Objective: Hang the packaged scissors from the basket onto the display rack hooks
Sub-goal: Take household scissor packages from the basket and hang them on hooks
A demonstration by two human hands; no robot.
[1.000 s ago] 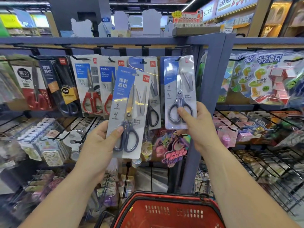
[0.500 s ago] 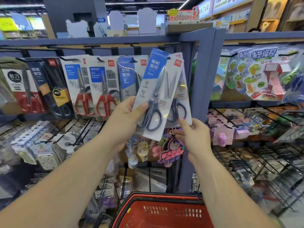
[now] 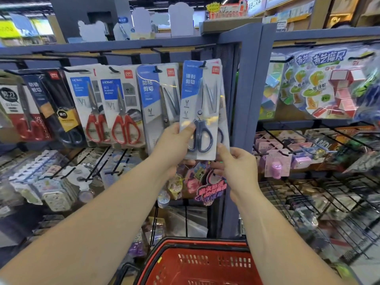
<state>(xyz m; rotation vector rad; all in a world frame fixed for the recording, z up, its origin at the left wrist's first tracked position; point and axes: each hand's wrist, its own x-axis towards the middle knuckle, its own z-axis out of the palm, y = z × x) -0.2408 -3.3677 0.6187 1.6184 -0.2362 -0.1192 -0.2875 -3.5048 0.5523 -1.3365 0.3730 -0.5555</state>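
A blue-and-grey scissors pack (image 3: 200,99) with dark-handled scissors hangs upright on the rightmost black hook (image 3: 204,63) of the rack. My left hand (image 3: 174,140) pinches its lower left edge, thumb on the front. My right hand (image 3: 236,167) touches the pack's bottom right corner from below with its fingertips. Another pack of the same kind hangs right behind it, mostly hidden. The red basket (image 3: 197,262) sits low in front of me; its inside is mostly out of view.
More scissors packs hang to the left: a blue one (image 3: 158,103), two with red handles (image 3: 107,108), and dark ones (image 3: 49,103). A blue rack post (image 3: 246,99) stands just right of the hook. Toy packs (image 3: 320,85) hang beyond it. Wire hooks with small goods jut out below.
The pack in my left hand went from tilted and off the rack to upright on the rightmost hook. My right hand shifted from the rear pack to the front pack's bottom corner.
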